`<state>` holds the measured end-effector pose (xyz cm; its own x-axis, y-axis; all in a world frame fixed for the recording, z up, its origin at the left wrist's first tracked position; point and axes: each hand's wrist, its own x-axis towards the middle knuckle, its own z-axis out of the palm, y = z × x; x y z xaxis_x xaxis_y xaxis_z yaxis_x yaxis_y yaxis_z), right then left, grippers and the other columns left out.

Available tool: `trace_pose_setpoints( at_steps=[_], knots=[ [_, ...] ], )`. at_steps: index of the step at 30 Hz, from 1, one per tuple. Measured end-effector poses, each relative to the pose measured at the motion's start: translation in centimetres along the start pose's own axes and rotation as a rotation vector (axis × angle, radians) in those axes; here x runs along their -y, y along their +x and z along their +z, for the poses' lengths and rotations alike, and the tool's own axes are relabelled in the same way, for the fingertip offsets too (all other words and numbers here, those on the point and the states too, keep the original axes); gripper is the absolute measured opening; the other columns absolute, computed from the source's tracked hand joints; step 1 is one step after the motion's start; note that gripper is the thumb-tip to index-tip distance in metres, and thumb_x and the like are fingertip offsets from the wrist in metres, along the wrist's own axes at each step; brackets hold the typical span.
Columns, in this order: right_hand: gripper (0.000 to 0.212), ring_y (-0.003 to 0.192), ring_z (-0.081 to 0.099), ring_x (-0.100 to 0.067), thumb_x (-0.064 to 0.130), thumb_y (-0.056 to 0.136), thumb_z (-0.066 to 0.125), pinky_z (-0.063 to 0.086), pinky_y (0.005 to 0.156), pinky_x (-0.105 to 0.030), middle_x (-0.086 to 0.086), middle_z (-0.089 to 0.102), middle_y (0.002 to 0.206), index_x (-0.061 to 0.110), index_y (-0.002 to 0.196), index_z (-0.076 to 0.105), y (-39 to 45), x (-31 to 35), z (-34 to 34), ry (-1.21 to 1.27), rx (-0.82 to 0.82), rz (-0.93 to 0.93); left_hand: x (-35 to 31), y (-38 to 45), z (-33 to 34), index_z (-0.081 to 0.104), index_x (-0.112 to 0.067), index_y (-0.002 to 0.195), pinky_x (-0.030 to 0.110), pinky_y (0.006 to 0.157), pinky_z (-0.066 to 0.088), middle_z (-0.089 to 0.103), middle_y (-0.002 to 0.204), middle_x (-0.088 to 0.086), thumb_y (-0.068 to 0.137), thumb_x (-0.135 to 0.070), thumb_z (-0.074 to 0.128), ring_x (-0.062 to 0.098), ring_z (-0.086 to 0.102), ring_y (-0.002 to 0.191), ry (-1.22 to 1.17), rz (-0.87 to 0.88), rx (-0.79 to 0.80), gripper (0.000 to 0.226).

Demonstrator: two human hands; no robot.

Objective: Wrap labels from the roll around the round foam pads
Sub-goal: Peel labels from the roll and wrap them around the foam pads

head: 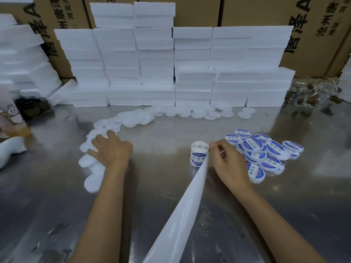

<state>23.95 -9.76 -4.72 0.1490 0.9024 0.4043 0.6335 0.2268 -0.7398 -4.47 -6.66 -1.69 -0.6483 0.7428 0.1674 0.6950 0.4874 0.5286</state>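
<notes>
Label roll (198, 155) stands upright, white with blue print, its bare backing strip (182, 211) trailing toward me. Plain white round foam pads (95, 168) lie overlapping left of the roll. Labelled pads (264, 154) are heaped just right of it.

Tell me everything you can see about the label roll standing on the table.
The label roll stands on end on the shiny metal table, between the two arms. It is a short white cylinder with a small hole in its top; the label facing the camera is white with a blue band and blue characters. A long strip of white backing paper trails from its right side toward the camera. The right hand pinches at the roll's upper right edge. Labelled pads lie heaped to its right.
</notes>
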Motion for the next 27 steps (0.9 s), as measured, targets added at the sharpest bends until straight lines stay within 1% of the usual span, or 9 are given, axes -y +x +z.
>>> trace_pose_setpoints(
  at_steps=[2,4,8,15,18,20,22,24,27],
  knots=[
    [0.022,0.075,0.058,0.003,0.042,0.100,0.045,0.041,0.062,-0.025,0.017,0.062,0.074,0.030,0.085,0.056,0.0,0.1,0.1,0.013,0.013,-0.001,1.6,1.0,-0.1,0.049,-0.003,0.133,0.048,0.114,0.022,0.040,0.144,0.026,0.095,-0.022,0.053,0.040,0.031,0.137,0.027,-0.029,-0.009,0.043],
    [0.021,0.079,0.057,0.006,0.041,0.100,0.045,0.040,0.061,-0.022,0.018,0.062,0.075,0.030,0.086,0.055,0.1,0.2,0.1,0.024,0.028,0.003,2.6,1.5,-0.1,0.057,0.000,0.125,0.047,0.107,0.029,0.050,0.134,0.029,0.098,-0.022,0.050,0.044,0.041,0.128,0.056,-0.001,-0.029,0.036],
    [0.021,0.080,0.056,0.008,0.040,0.101,0.045,0.039,0.059,-0.021,0.017,0.063,0.076,0.031,0.085,0.055,0.0,0.1,0.2,0.046,0.040,0.021,3.1,1.9,0.0,0.070,-0.007,0.115,0.042,0.103,0.031,0.065,0.116,0.027,0.095,-0.021,0.057,0.043,0.053,0.116,0.063,0.082,-0.085,0.028],
    [0.022,0.078,0.061,-0.003,0.040,0.101,0.045,0.046,0.065,-0.025,0.010,0.067,0.080,0.033,0.083,0.056,0.0,0.4,0.0,0.079,0.052,0.061,2.7,1.6,-0.1,0.077,-0.009,0.103,0.038,0.086,0.040,0.073,0.099,0.023,0.097,-0.033,0.062,0.041,0.061,0.100,-0.212,0.145,-0.130,0.029],
    [0.012,0.087,0.060,0.001,0.031,0.100,0.047,0.040,0.064,-0.014,0.014,0.066,0.092,0.029,0.096,0.059,0.1,0.4,-0.2,0.126,0.088,0.108,1.7,0.7,-0.8,0.077,-0.008,0.099,0.029,0.076,0.034,0.074,0.098,0.017,0.097,-0.034,0.062,0.035,0.061,0.097,-0.421,0.156,-0.094,0.030],
    [0.021,0.098,0.058,0.003,0.021,0.101,0.045,0.041,0.070,-0.008,0.014,0.064,0.108,0.028,0.115,0.058,0.3,0.4,-0.4,0.229,0.140,0.163,0.4,-0.2,-1.4,0.075,-0.007,0.096,0.027,0.074,0.033,0.072,0.091,0.016,0.099,-0.031,0.058,0.033,0.063,0.095,-0.521,0.201,-0.089,0.030],
    [0.036,0.111,0.055,0.002,0.014,0.102,0.041,0.041,0.086,-0.009,0.013,0.059,0.126,0.028,0.134,0.049,0.4,0.5,-0.5,0.334,0.242,0.192,-1.7,-1.4,-1.8,0.069,-0.010,0.093,0.028,0.070,0.043,0.070,0.090,0.015,0.101,-0.026,0.054,0.033,0.066,0.084,-0.654,0.242,-0.017,0.024],
    [0.046,0.124,0.048,-0.002,0.009,0.103,0.037,0.039,0.099,-0.017,0.013,0.052,0.139,0.028,0.145,0.040,0.4,0.5,-0.5,0.398,0.349,0.203,-3.9,-3.0,-1.9,0.065,-0.007,0.098,0.025,0.065,0.057,0.067,0.098,0.010,0.103,-0.016,0.051,0.028,0.069,0.076,-0.887,0.236,0.198,0.018],
    [0.052,0.126,0.048,-0.001,0.007,0.103,0.037,0.041,0.088,-0.005,0.015,0.050,0.142,0.031,0.148,0.035,0.6,0.4,-0.2,0.387,0.412,0.184,-6.5,-5.7,-1.1,0.065,0.002,0.113,0.042,0.079,0.063,0.060,0.116,0.014,0.102,-0.006,0.051,0.012,0.069,0.061,-1.079,0.235,0.523,0.019]
  ],
)
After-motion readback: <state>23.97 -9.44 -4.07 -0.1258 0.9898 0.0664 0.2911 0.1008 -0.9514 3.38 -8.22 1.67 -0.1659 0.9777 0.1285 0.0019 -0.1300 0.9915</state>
